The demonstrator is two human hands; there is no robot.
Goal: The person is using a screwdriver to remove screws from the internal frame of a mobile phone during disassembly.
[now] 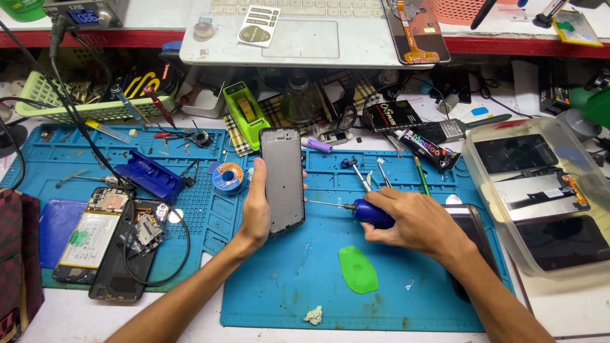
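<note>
Head view, looking down at a cluttered desk (572, 311) covered by a blue work mat (305, 279). The left hand (257, 206) is clamped around the edge of a grey phone frame (282, 181), holding it upright over the mat. The right hand (413, 222) grips a blue-handled screwdriver (362, 211), its tip touching the frame's right edge. A green plastic pick (357, 270) lies near, below the hands.
</note>
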